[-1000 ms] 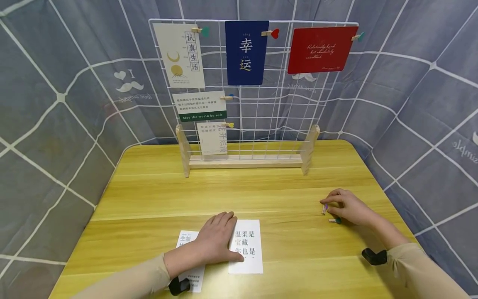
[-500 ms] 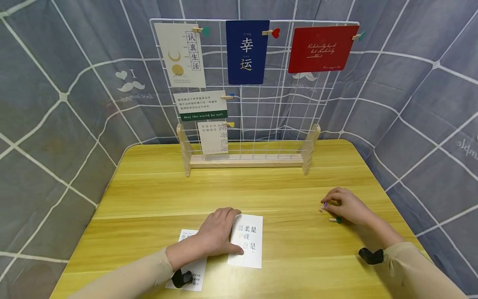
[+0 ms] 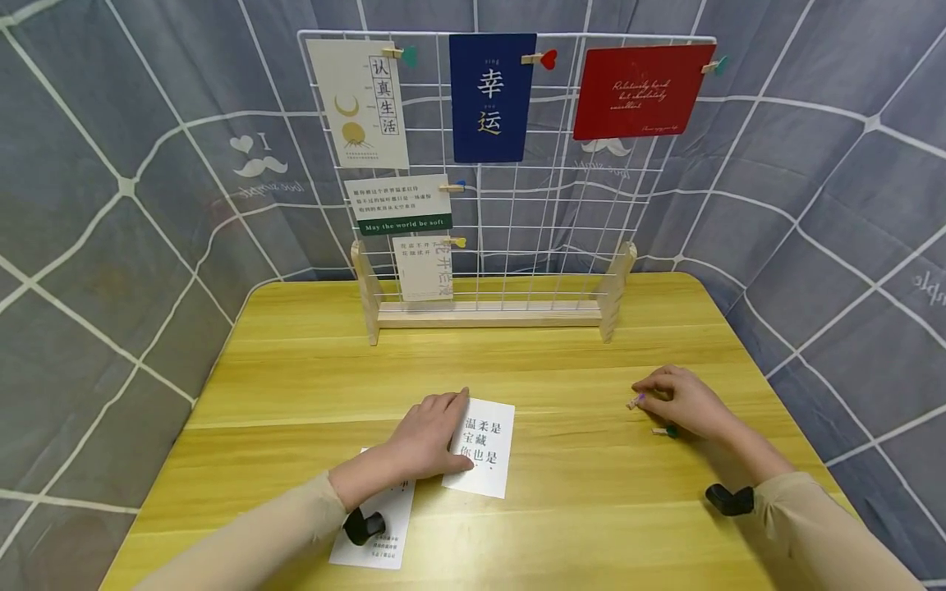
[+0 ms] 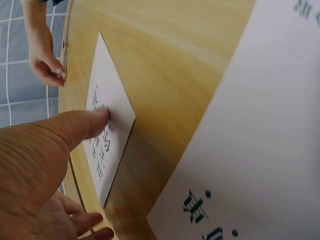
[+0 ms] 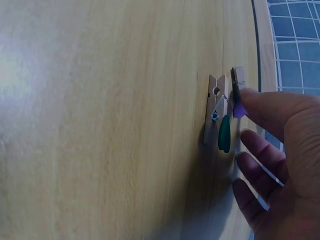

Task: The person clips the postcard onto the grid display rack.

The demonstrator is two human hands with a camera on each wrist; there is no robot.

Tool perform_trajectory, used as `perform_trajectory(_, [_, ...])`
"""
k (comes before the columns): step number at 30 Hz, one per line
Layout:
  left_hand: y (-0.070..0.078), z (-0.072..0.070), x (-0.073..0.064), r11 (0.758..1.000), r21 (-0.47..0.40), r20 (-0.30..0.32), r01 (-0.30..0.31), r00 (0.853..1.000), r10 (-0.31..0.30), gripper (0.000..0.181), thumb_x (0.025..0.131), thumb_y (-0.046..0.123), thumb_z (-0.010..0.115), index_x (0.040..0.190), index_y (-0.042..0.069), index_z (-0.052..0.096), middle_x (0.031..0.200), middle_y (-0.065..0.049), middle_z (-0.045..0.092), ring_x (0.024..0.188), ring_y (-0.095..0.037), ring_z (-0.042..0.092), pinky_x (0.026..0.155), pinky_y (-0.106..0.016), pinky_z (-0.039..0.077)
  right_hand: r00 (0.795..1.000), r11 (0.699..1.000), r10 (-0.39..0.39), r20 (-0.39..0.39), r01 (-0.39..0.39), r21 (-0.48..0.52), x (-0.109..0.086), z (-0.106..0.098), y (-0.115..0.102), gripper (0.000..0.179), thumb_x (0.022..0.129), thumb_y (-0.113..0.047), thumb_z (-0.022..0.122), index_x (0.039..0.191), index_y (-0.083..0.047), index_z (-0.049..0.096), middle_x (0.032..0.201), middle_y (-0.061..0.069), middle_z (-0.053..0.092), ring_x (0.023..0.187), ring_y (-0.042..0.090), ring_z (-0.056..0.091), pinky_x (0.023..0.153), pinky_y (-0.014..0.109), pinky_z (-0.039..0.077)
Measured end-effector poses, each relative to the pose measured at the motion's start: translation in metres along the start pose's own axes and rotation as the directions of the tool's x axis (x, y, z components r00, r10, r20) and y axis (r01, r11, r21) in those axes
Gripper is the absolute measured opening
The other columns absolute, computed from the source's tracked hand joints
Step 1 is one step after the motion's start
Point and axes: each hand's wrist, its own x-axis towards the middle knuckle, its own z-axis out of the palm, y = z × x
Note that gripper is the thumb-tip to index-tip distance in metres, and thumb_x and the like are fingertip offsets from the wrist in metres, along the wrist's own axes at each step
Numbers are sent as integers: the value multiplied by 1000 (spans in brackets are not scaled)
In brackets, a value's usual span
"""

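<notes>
In the head view my left hand (image 3: pixel 424 439) lies with fairly straight fingers along the left edge of a white card (image 3: pixel 491 476) with dark characters. Its thumb (image 4: pixel 95 122) rests on the card's face in the left wrist view. A second white card (image 3: pixel 373 529) lies partly hidden beneath the left wrist. Over at the right, my right hand (image 3: pixel 683 402) pinches a small wooden clothespin (image 5: pixel 239 77) with a purple ornament; the forefinger is mostly hidden in the right wrist view. Beside it lies another clothespin (image 5: pixel 210 107) with a green ornament, untouched.
A white wire grid (image 3: pixel 547 189) on a wooden stand (image 3: pixel 488 316) rises at the table's back. Clothespins hold several cards on it, including a blue card (image 3: pixel 491 98) and a red card (image 3: pixel 639 90). Grey curtains (image 3: pixel 170 246) surround the wooden table (image 3: pixel 576 492).
My left hand and the white card have slid farther up the table, and the card has turned slightly. The purple clothespin has tilted in my right hand, which has shifted only slightly.
</notes>
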Motion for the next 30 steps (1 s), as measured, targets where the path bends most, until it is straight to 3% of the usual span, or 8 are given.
perform_trajectory(4, [3,-2,-2,997,22,16,68,997,-69,99,87,60,71,153,-7,38,154,-23,43,141,-41,39,110,-56,37,1000,1000,-23,3,23,-10,-1,0,0,28,99,-28,71,122,-14,76,110,2,64,95,20,55,78,38,47])
perform_trajectory(7, [9,1,-3,994,62,44,90,995,-92,105,88,74,60,153,-6,40,157,-23,39,145,-39,36,112,-56,35,999,999,-31,-7,31,-29,-1,0,0,23,99,-25,72,118,-16,78,109,1,63,94,20,54,76,37,47])
perform_trajectory(11, [13,5,2,992,92,67,91,993,-98,115,84,83,54,157,-4,33,162,-22,31,149,-38,28,116,-54,30,999,999,-39,-39,37,-37,1,3,-1,19,96,-25,75,112,-17,81,105,0,64,91,19,56,76,37,47])
perform_trajectory(16, [8,6,17,995,94,86,27,996,-35,117,82,80,61,159,-2,29,165,-22,25,151,-39,23,119,-55,23,997,999,-20,-74,17,-47,6,8,-5,17,95,-27,76,107,-17,82,98,-2,66,86,17,58,74,36,48])
perform_trajectory(21, [-2,-1,34,997,67,124,-39,992,30,100,87,57,70,160,1,29,165,-21,24,152,-40,21,121,-55,19,997,998,-2,-80,-2,-56,10,10,-7,20,96,-31,74,109,-17,81,97,-4,67,86,17,59,76,39,48])
perform_trajectory(24, [-2,-5,37,998,68,123,10,992,-18,99,89,56,69,158,-4,29,164,-22,26,151,-39,23,121,-52,21,996,999,-15,-83,10,-51,9,10,-8,25,98,-31,73,114,-12,79,99,-1,68,88,19,61,77,40,49])
perform_trajectory(30, [7,1,30,983,142,78,113,989,-125,126,77,85,62,155,-9,31,161,-26,30,149,-41,28,118,-53,28,994,997,-35,-101,27,-73,4,9,-7,28,97,-26,73,118,-8,78,103,3,66,93,23,61,77,41,50])
